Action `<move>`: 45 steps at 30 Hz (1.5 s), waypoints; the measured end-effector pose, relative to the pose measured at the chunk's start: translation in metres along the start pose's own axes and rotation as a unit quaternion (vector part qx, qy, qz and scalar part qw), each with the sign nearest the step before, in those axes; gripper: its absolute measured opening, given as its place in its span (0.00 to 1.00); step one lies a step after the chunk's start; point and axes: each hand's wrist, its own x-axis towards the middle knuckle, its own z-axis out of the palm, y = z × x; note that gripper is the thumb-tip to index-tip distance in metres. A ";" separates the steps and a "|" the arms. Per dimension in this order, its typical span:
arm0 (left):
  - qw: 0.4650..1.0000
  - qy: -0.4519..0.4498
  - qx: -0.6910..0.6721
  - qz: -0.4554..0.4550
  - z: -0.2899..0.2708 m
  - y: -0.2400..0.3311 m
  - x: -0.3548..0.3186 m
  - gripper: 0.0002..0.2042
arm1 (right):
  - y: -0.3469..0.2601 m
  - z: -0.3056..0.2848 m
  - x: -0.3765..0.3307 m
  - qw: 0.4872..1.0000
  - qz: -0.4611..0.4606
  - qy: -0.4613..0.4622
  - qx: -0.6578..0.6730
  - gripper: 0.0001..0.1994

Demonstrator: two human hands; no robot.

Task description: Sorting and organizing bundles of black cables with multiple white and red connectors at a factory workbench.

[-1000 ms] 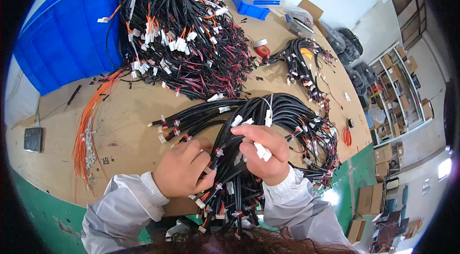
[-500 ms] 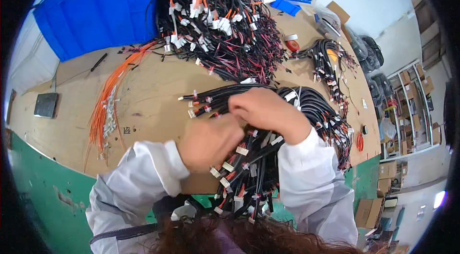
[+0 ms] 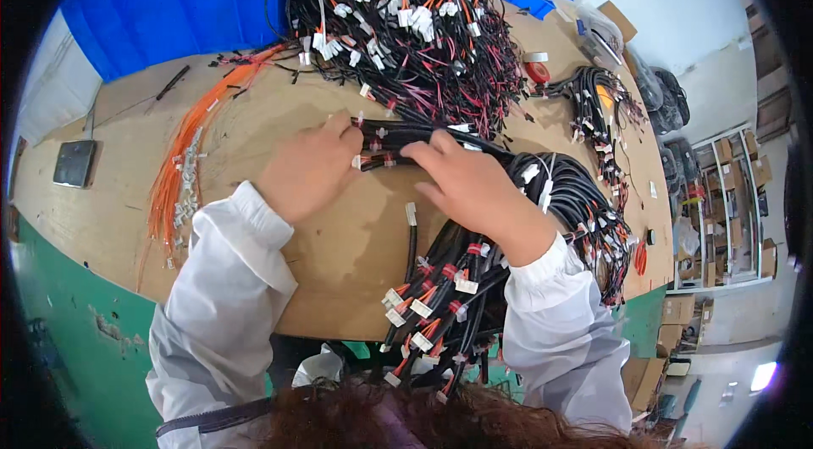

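Observation:
On the tabletop, a row of black cables [image 3: 402, 137] with white connectors and red-marked ends lies sideways across the middle. My left hand [image 3: 309, 168] is at their left ends, fingers curled round a cable tip that they partly hide. My right hand [image 3: 474, 195] reaches over the same cables farther right, its fingers apart and the tips resting at or just above them. Below it, a bundle of black cable ends [image 3: 449, 288] with white plugs and orange wires hangs over the near table edge. One single cable [image 3: 412, 233] stands apart at that bundle's left.
A large heap of black cables [image 3: 406, 51] with white plugs fills the far middle. Orange wires [image 3: 190, 144] lie at left, by a blue bin [image 3: 169, 8] and a small black box [image 3: 74, 163]. Tied cables [image 3: 563, 186], a tape roll [image 3: 537, 70] and more harnesses [image 3: 593, 110] are at right.
My hands, close together before, have moved apart: the left went left and up to the cable ends, the right slightly down with fingers spread. One cable now lies beside the hanging bundle.

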 end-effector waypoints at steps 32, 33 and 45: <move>0.630 -0.084 -0.749 -0.189 -0.003 0.050 0.004 0.23 | 0.004 -0.006 0.007 0.788 0.040 -0.064 0.611 0.09; 0.613 -0.089 -0.751 -0.230 -0.005 0.052 0.004 0.24 | 0.003 -0.007 0.007 0.787 0.045 -0.073 0.611 0.10; 0.606 -0.108 -0.766 -0.183 0.000 0.050 0.001 0.24 | 0.004 -0.006 0.005 0.789 0.053 -0.091 0.605 0.10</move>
